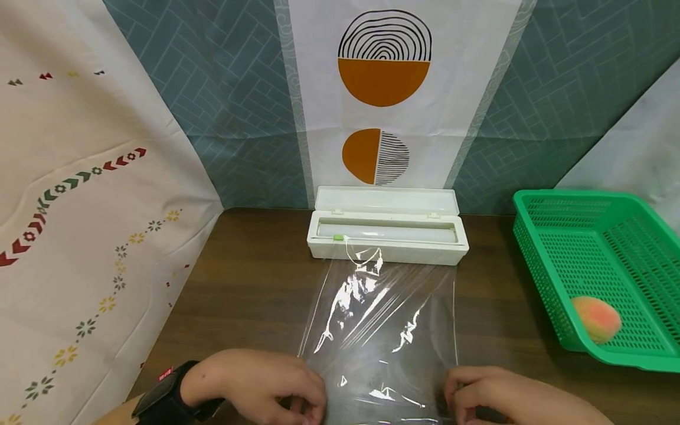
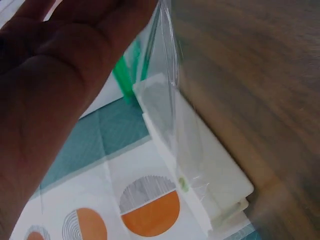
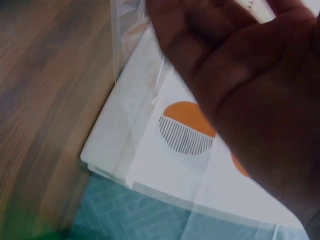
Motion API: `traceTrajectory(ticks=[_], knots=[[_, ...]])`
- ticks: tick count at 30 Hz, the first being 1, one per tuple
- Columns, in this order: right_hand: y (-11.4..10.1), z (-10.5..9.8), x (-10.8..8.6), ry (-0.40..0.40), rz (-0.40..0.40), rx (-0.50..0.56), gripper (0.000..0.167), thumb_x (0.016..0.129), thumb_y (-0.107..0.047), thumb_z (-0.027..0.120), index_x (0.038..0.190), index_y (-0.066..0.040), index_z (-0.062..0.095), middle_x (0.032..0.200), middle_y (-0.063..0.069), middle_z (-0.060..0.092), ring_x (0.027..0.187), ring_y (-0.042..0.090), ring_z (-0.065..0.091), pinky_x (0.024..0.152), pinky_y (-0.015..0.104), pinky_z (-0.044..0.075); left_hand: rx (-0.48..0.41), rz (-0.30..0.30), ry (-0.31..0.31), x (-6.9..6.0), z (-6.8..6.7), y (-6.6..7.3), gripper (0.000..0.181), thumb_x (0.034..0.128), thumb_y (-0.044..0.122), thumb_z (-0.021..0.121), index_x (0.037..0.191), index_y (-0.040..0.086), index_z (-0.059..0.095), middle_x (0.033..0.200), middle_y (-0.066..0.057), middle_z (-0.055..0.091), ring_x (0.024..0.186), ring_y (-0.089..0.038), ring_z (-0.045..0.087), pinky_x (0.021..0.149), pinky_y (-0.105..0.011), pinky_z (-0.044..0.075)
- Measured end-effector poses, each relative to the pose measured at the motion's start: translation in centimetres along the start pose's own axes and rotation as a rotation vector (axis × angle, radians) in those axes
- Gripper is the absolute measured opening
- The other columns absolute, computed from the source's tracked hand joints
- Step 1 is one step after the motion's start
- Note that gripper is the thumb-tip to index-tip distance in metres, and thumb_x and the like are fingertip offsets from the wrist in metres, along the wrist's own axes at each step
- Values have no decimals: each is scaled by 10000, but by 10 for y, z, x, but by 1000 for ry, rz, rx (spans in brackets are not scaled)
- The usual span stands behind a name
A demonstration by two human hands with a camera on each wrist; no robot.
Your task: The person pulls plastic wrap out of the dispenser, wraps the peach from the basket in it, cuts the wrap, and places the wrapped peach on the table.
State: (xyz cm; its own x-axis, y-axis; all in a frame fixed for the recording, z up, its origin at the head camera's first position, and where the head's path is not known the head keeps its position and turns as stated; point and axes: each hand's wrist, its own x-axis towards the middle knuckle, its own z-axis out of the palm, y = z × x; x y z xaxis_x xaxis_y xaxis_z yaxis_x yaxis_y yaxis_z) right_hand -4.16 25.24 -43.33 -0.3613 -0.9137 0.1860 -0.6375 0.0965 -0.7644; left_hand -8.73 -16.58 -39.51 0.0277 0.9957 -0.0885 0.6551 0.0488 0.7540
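A clear sheet of plastic wrap stretches from a white wrap dispenser toward the person. The dispenser's lid stands raised, with the wrap roll visible inside. A small green slider sits near the left of its front edge. My left hand pinches the near left part of the wrap. At the near right part, my right hand pinches it too. The fingertips are partly hidden at the bottom of the head view and cropped in both wrist views.
A green plastic basket with a peach in it stands at the right. White patterned cloth borders the brown wooden table on the left. A teal and white cloth hangs behind the dispenser.
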Motion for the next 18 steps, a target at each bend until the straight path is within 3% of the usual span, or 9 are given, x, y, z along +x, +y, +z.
traceTrajectory(ticks=[2,5,9,16,18], knots=[[7,6,0,53,-49,-109,194,922,-73,757,922,-246,671,999,-77,597,854,-78,554,742,45,453,24,-20,-8,2,6,-4,125,1102,140,576,1013,142,663,974,88,615,906,166,470,807,-47,473],[12,12,-2,41,-31,-134,215,886,-71,773,874,-247,649,896,-98,571,818,-93,521,715,20,406,78,-51,-21,5,14,-10,114,1075,121,614,982,153,671,935,115,602,867,151,474,787,-23,443],[11,20,-3,-19,50,-105,272,811,11,749,788,-218,605,829,-97,543,808,-117,468,676,18,365,165,-109,-36,8,22,-13,132,1022,93,654,932,187,678,876,175,563,808,156,463,732,0,391],[9,40,1,-1,123,-20,311,852,-45,760,637,-169,573,775,-106,551,738,-192,377,491,44,325,278,-155,-4,12,35,-17,176,954,97,688,832,218,648,738,197,491,669,165,339,597,-25,314],[13,44,1,12,130,-70,305,840,-66,768,629,-175,577,765,-133,548,710,-200,356,486,39,314,291,-182,13,12,39,-17,209,924,87,704,788,228,632,702,205,472,636,154,326,566,-38,300]])
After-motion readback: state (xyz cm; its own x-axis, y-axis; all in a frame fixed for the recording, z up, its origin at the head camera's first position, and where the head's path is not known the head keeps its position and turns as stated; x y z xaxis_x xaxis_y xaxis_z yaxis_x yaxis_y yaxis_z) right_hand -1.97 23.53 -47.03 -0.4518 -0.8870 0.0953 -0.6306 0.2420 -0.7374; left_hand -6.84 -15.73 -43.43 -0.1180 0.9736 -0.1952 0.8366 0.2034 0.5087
